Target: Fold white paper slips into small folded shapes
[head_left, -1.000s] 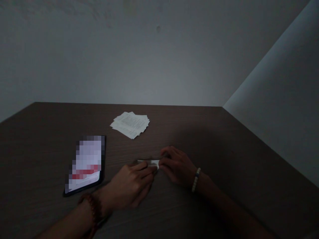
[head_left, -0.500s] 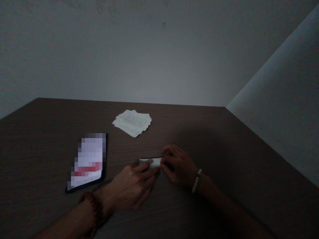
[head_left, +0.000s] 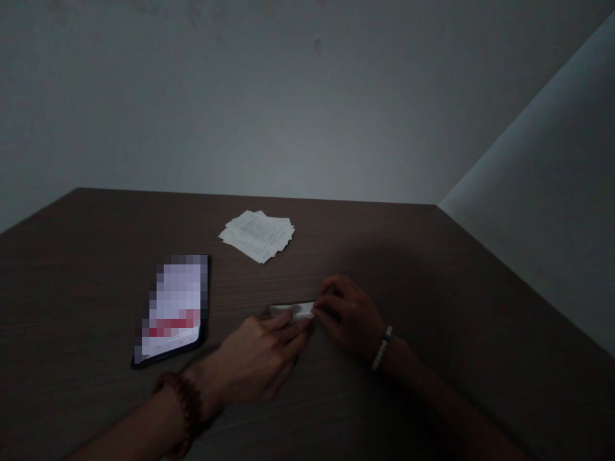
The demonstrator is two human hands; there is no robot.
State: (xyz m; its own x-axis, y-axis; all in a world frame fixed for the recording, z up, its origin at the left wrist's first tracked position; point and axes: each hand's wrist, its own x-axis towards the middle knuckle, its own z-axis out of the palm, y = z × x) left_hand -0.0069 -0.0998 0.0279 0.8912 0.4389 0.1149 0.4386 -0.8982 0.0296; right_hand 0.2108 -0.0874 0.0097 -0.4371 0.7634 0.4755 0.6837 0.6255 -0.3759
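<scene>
Between my hands, low over the dark wooden table, is a small narrow strip of white folded paper (head_left: 302,308). My left hand (head_left: 262,352) comes from the lower left, its fingers closed on the strip's near and left part. At the strip's right end, my right hand (head_left: 348,317) pinches the tip between thumb and forefinger. The underside of the paper and part of its left end are hidden by my left fingers. Dim light blurs the fold's details.
A fanned pile of printed white paper slips (head_left: 259,234) lies farther back on the table (head_left: 144,214). To the left is a lit phone (head_left: 175,304) with a blurred screen. A pale wall (head_left: 288,115) rises behind the table's back edge, another wall along the right.
Both hands keep their hold on the paper. My right fingers have shifted slightly at the strip's right end. The whole view has moved a little.
</scene>
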